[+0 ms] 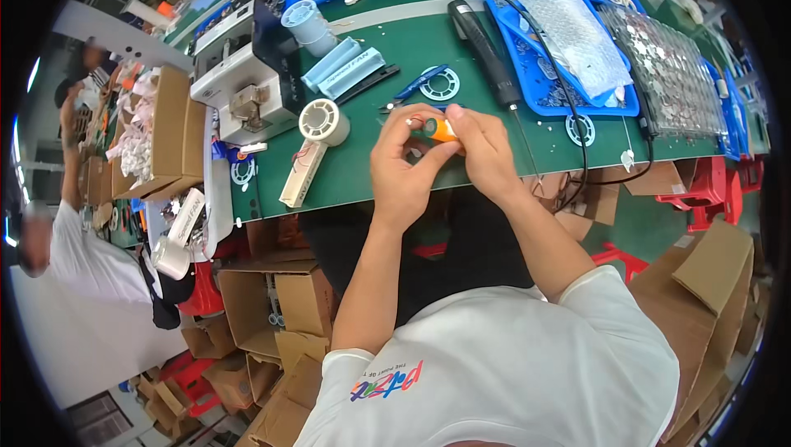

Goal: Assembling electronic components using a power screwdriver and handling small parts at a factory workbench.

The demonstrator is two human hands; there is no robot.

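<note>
Above the front edge of the green table, I have an orange cylindrical battery [442, 128] with a green end between both hands. The fingers and thumb of my left hand [398, 159] close round its left end, where thin red wires show. From the other side my right hand [486, 150] pinches it with thumb and fingers. Just beyond the hands lie blue-handled pliers [420, 84] and a light blue plastic ring [441, 83]. To their left rests a white handheld fan body [324, 123], with red wire along its open handle.
A grey-and-black machine [251, 76] stands at the left, beside stacked white-blue spools [308, 27]. A black corded tool [484, 47] lies before a blue tray [606, 107] of parts at right. Cardboard boxes [247, 303] sit below; a co-worker [99, 241] is at far left.
</note>
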